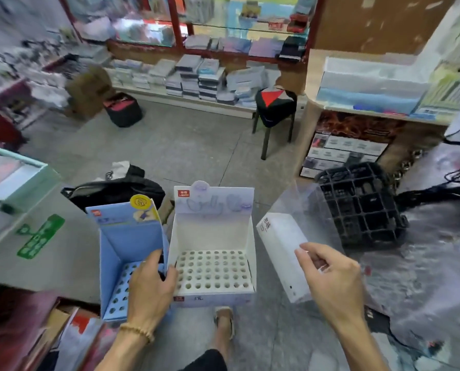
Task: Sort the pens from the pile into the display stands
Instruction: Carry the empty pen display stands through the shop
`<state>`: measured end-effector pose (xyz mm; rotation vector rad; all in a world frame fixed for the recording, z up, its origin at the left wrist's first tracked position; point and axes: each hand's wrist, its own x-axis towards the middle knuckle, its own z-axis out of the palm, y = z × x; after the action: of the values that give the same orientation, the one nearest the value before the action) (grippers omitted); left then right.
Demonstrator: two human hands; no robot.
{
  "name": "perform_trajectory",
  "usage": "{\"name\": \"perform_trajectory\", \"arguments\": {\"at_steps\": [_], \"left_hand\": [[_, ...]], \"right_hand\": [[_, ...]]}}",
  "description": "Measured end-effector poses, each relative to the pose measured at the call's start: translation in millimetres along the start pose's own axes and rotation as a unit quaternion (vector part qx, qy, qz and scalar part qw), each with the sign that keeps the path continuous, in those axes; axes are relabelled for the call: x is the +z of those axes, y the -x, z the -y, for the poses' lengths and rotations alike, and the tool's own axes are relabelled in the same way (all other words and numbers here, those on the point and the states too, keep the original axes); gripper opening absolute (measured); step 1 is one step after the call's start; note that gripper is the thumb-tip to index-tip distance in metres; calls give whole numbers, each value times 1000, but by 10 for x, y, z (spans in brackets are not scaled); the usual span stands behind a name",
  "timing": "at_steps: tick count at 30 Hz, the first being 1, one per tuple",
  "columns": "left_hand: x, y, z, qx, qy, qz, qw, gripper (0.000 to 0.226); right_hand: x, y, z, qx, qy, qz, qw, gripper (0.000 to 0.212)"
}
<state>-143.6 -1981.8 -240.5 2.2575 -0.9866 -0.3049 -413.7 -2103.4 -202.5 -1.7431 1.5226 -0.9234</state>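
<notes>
- Blue cardboard display stand (127,253): upright back panel with a yellow round tab at its top, perforated base with round holes, all holes in view unfilled. Held above the floor, just beside the white stand and touching it along one side wall.
- White display stand (213,247): pale lilac back panel with a small red label at the upper left corner, white perforated base with rows of round holes, none holding a pen. Also held up off the floor, to the right of the blue one.
- Left hand (150,287): fingers closed over the adjoining side walls of the two stands, thumb inside the blue stand, other fingers reaching to the white one. Beaded bracelet (139,332) on the wrist.
- White box (283,253): long, tilted, with dark print near its far end; a clear plastic cover seems to stand around it, though blur makes that uncertain.
- Right hand (333,277): fingers narrow, pinched at the near upper edge of the white box.
- Pens: no pile can be made out in this view.
- Grey tiled floor (186,145): carries a black plastic crate (362,207) at right, a black bag (116,188) behind the stands, a black stool (275,108) farther back.
- Sandalled foot (225,321): below the white stand.
</notes>
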Motion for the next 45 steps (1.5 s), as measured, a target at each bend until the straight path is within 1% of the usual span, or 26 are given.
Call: {"name": "perform_trajectory", "arguments": {"at_steps": [5, 8, 14, 16, 18, 22, 27, 30, 32, 35, 39, 43, 45], "left_hand": [[357, -1349, -219, -8, 0, -11, 1000, 15], [483, -2231, -461, 7, 1, -14, 1000, 12], [709, -3891, -948, 23, 10, -40, 999, 22], [865, -4419, -1032, 20, 5, -46, 999, 19], [959, -4780, -1104, 14, 4, -50, 999, 18], [1225, -5657, -1229, -27, -6, -76, 997, 15], [1246, -6414, -1309, -106, -18, -107, 988, 14], [1223, -6834, -1276, -159, -14, -139, 977, 20], [1232, -7147, -1180, -197, -12, -147, 969, 13], [1264, -7694, -968, -240, -7, -163, 957, 17], [1250, -8639, -616, -258, 2, -184, 948, 20], [1080, -9686, -282, -256, 16, -185, 949, 25], [930, -10219, -172, -252, 17, -186, 950, 26]], "right_hand": [[539, -1204, 75, 11, -13, 9, 1000, 7], [779, -1919, 233, 14, -20, 6, 1000, 7], [1239, -3307, 539, 8, -46, 19, 999, 13], [1452, -3850, 556, 2, -42, 29, 999, 10], [1632, -4291, 612, -9, -40, 38, 998, 7], [2165, -5555, 753, -42, -46, 78, 995, 5], [2814, -6948, 1212, -73, -48, 139, 986, 8], [3274, -7607, 1594, -124, -29, 182, 975, 4], [3610, -7954, 1820, -150, -30, 205, 967, 6], [4170, -8395, 2061, -156, -39, 233, 959, 4], [5011, -8938, 2362, -153, -31, 266, 951, 7], [5718, -9419, 2785, -151, -29, 289, 945, 29], [6023, -9651, 3031, -155, -25, 286, 945, 33]]}}
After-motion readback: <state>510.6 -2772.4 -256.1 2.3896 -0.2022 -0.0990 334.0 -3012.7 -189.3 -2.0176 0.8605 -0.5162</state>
